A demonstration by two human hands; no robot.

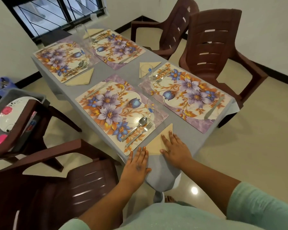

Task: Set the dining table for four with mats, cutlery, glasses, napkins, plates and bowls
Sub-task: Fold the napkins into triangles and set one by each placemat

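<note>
No readable text, label or number anywhere — only floral patterns.

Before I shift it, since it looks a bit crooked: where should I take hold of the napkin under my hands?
Probably pinch the napkin at its near, wide edge, coming from the table's front edge. It lies flat as a folded triangle, apex pointing away beside the fork. The right hand presses flat on it and the left hand rests beside it, so fingers can slide under there.

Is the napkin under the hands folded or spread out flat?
Folded. The napkin lies as a triangle beside the nearest mat, its point away from the person, with the right hand flat on it and the left hand at its edge.
</note>
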